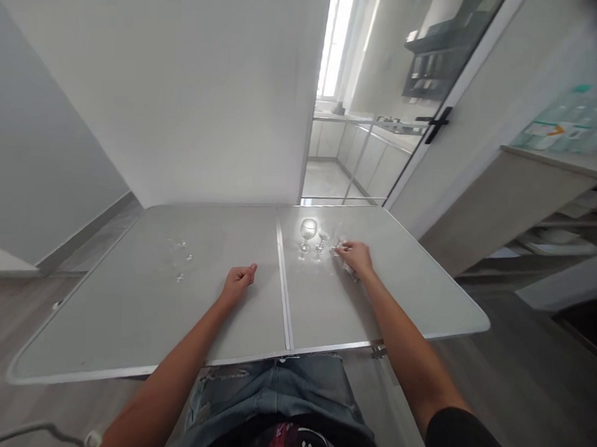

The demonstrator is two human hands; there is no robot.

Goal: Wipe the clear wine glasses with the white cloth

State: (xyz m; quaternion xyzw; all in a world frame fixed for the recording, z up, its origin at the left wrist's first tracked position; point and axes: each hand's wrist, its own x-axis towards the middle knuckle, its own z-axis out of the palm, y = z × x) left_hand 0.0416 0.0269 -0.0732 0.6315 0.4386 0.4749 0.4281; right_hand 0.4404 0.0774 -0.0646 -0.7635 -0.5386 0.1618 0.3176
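Observation:
My right hand (357, 258) is over the right half of the table, its fingertips pinched on a small clear stemmed glass (336, 249). Just left of it stand a rounder stemmed glass (308, 229) and a second, slimmer stemmed glass (320, 241), both upright. Another clear glass piece (350, 271) is partly covered by my right hand, so its shape does not show. Close to the table's centre seam, my left hand (237, 282) is curled into a loose fist, with nothing visible in it. Several faint transparent glass pieces (180, 261) are on the left half, hard to make out.
The grey folding table (124, 308) has a metal seam and pale rim. Behind it are a white wall (209, 99) and a glass door with a black handle (438, 125). Shelving (525, 195) with water bottles (567, 121) on top stands at right.

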